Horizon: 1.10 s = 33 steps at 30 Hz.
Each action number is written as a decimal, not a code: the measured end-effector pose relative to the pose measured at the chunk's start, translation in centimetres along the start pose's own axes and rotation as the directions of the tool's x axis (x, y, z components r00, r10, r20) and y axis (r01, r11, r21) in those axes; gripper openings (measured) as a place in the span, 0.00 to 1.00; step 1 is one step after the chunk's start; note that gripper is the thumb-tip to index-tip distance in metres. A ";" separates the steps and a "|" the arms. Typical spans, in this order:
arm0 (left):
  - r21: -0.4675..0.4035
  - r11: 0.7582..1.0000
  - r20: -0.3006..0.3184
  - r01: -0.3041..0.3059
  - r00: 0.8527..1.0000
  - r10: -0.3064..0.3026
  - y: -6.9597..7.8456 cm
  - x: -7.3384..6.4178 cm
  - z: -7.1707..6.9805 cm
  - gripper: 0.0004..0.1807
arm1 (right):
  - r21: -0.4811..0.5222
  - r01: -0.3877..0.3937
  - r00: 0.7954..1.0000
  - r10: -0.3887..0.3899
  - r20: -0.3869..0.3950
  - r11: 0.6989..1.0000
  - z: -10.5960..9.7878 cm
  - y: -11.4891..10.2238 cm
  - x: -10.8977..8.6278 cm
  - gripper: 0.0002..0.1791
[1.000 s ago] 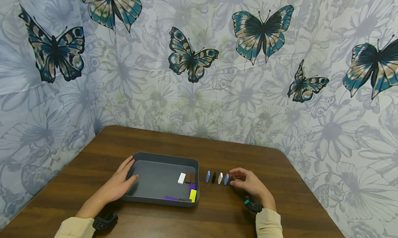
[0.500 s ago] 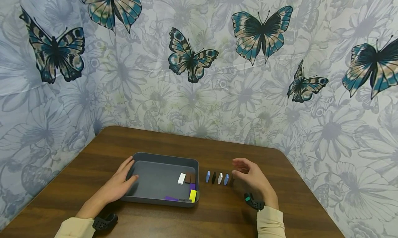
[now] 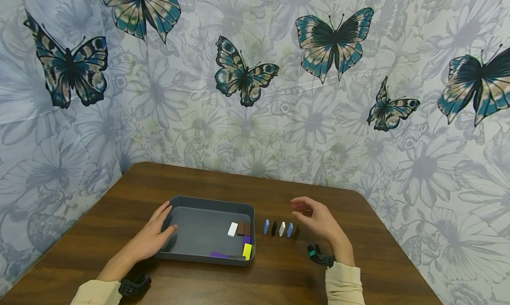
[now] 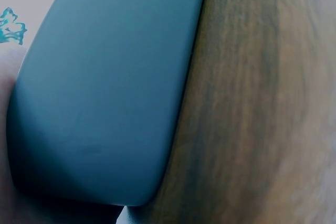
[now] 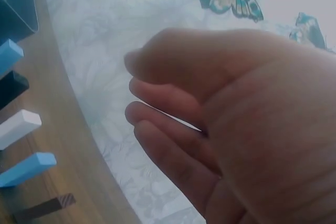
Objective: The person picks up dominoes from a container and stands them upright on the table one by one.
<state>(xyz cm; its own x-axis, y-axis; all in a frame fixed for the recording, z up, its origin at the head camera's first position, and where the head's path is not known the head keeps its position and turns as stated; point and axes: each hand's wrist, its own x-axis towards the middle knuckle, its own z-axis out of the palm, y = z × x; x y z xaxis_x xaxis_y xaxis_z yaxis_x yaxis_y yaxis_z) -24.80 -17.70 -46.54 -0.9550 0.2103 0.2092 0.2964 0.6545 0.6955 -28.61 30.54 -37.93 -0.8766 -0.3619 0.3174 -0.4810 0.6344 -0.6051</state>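
My left hand (image 3: pixel 150 235) rests along the left end of a grey tray (image 3: pixel 199 202), fingers extended at the rim and thumb over the inside. The tray's side fills much of the left wrist view. My right hand (image 3: pixel 318 217) hovers with loosely bent fingers, holding nothing. Below and left of it, small upright blocks stand in a row: a blue block (image 3: pixel 266 226), a black block (image 3: pixel 274 228), a white block (image 3: pixel 282 229), another blue block (image 3: pixel 290 229) and a dark brown block (image 3: pixel 296 232). The right wrist view shows the brown block (image 5: pixel 44 208) standing apart from its neighbour.
Inside the tray's right part lie a white block (image 3: pixel 232 229), two brown blocks (image 3: pixel 244 228), purple pieces (image 3: pixel 247 239), a yellow block (image 3: pixel 247 251) and a dark piece at the near wall. The wooden table (image 3: pixel 191 283) ends at a butterfly-patterned wall covering (image 3: pixel 255 137).
My right hand has risen away from the right end of the row, and the dark brown block now shows there. My left hand and the tray stay put.
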 end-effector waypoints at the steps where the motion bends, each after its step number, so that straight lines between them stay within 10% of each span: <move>1: -0.002 1.000 0.001 0.000 1.000 0.000 0.0 0.0 0.0 0.42 | -0.002 0.012 1.000 -0.012 0.003 1.000 0.0 -0.2 0.1 0.17; 33: 0.003 1.000 -0.002 0.005 1.000 -0.005 0.0 0.0 0.0 0.42 | 0.006 0.132 0.966 -0.130 0.222 0.991 2.8 -3.8 1.3 0.13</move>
<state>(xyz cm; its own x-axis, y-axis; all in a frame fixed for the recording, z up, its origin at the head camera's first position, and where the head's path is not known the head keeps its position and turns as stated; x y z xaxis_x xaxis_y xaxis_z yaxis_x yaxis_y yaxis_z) -24.84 -17.72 -46.51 -0.9565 0.2056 0.2068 0.2915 0.6576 0.6947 -27.89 25.74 -37.29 -0.7806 -0.5837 0.2235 -0.5923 0.5767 -0.5626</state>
